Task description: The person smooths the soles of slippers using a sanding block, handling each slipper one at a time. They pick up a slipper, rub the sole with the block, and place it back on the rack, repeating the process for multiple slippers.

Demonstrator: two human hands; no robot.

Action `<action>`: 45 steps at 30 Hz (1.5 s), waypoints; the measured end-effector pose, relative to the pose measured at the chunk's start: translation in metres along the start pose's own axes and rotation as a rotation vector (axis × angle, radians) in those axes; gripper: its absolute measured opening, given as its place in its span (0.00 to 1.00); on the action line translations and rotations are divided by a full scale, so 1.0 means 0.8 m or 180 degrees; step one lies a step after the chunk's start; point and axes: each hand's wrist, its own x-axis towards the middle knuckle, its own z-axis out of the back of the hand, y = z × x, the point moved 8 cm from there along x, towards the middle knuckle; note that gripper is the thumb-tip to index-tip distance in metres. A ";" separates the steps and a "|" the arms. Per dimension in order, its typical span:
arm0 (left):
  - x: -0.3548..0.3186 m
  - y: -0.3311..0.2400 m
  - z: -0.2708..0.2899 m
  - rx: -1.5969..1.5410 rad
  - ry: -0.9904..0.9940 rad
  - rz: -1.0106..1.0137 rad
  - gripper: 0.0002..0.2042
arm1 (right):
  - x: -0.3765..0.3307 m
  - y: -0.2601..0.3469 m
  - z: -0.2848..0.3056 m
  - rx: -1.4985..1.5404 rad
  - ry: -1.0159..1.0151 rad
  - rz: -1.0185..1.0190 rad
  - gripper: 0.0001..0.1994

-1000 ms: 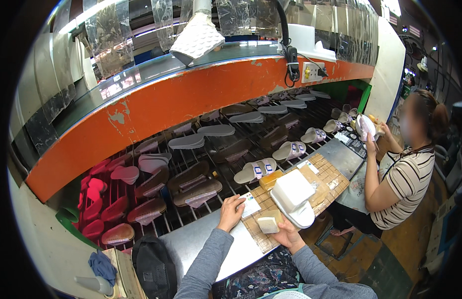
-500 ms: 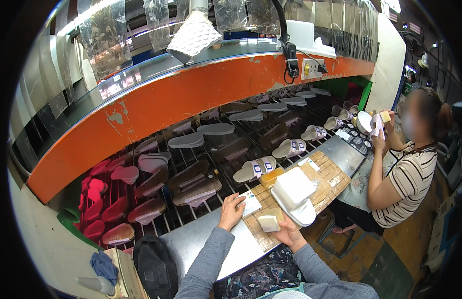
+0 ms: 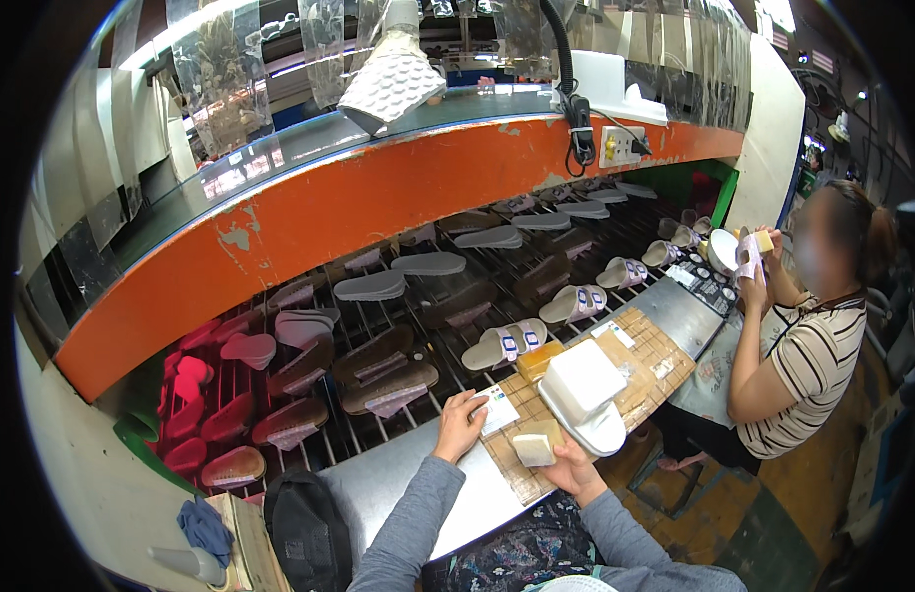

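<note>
My right hand (image 3: 578, 472) is closed round a pale yellow sponge block (image 3: 538, 446), held low over the near edge of the tan work board (image 3: 664, 347). On the board's left end lies a white printed card (image 3: 498, 408). My left hand (image 3: 461, 424) rests at that card's left edge, fingers stretched out and laid down, holding nothing I can see. Beyond the sponge stands a white box-shaped container (image 3: 580, 383) on a white sole-shaped base (image 3: 600, 432). A deeper yellow block (image 3: 540, 361) sits behind it.
Past the metal ledge (image 3: 378, 483), a barred rack carries two-strap sandals (image 3: 505, 343), grey soles (image 3: 370, 284) and brown footbeds (image 3: 390, 387), under an orange beam (image 3: 378, 192). A co-worker (image 3: 798, 345) sits at right, holding a shoe part. A black bag (image 3: 307, 528) is left of my arm.
The view has shifted very slightly. Both hands keep their places, the right one still gripping the sponge block.
</note>
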 end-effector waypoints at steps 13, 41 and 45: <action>0.000 0.003 -0.002 -0.0005 -0.0044 -0.0046 0.13 | 0.000 0.002 -0.001 -0.0054 0.0021 0.0058 0.36; 0.002 0.007 -0.007 -0.0025 -0.0007 -0.0086 0.13 | 0.003 -0.001 0.008 -0.0045 -0.0083 0.0047 0.36; 0.002 0.009 -0.008 -0.0048 0.0026 -0.0036 0.13 | 0.004 0.000 0.007 -0.0073 -0.0067 0.0036 0.36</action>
